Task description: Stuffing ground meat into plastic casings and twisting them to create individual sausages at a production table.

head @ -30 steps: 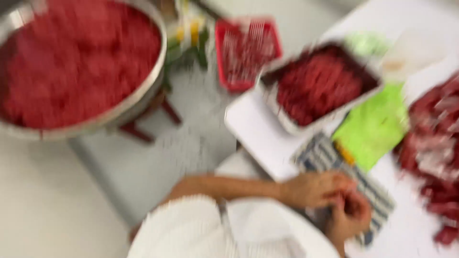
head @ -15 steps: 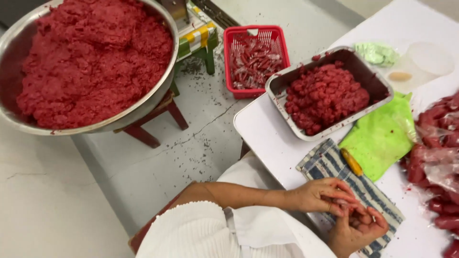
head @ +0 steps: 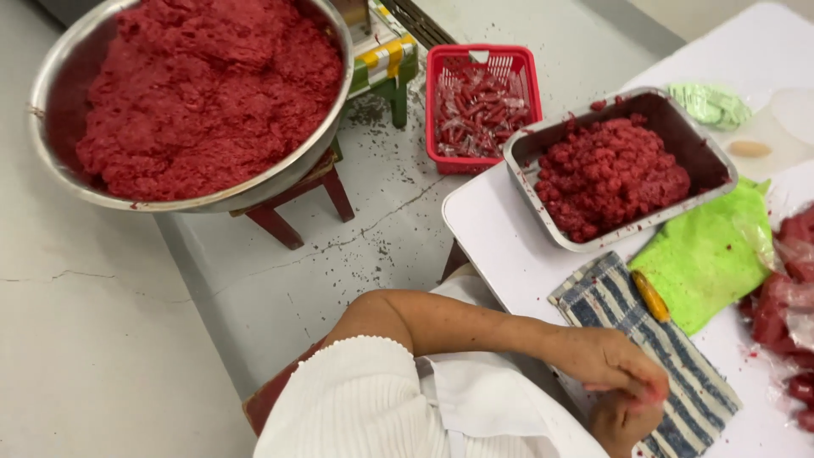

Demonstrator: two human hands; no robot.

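Head cam, vs 1 s ago: getting a much sharper look now, blur gone. Seeing both hands staying over the near end of the striped cloth [head: 670,373], drawing closer together than 0.5 s ago. Noting no shift in the bowl, basket or tray relative to that cloth. Judging from this: fine fingertip work carrying on in the same spot, w/ nothing new being fetched.

Reading L hand [head: 606,365] as clenched, fingers bunched and tips pressing down twd R hand [head: 627,420], right over the cloth's near end. Spotting a pinkish-red tinge at the L fingertips [head: 655,393]; not managing to tell whether a piece is being pinched there or just stain. Finding R hand directly under L, partly cut by the frame edge; cannot tell its state.

Counting, all placed from the striped cloth:
- 2 hands, over it.
- 1 small orange stick [head: 651,295], lying at its far edge.
- 1 green sheet [head: 712,263], just beside, far side.
- 1 metal tray [head: 678,114] of red lumps, beyond it on the white table [head: 492,229].
- 1 crumpled green bag [head: 710,103], well beyond, past the tray.
- 1 red basket [head: 482,161] of wrapped red pieces, well apart, down on the floor.
- 1 big steel bowl [head: 254,191] of red mash, furthest off, on 1 red stool [head: 292,212].
- 1 heap of wrapped red pieces [head: 784,297], beside the green sheet; no. not countable.
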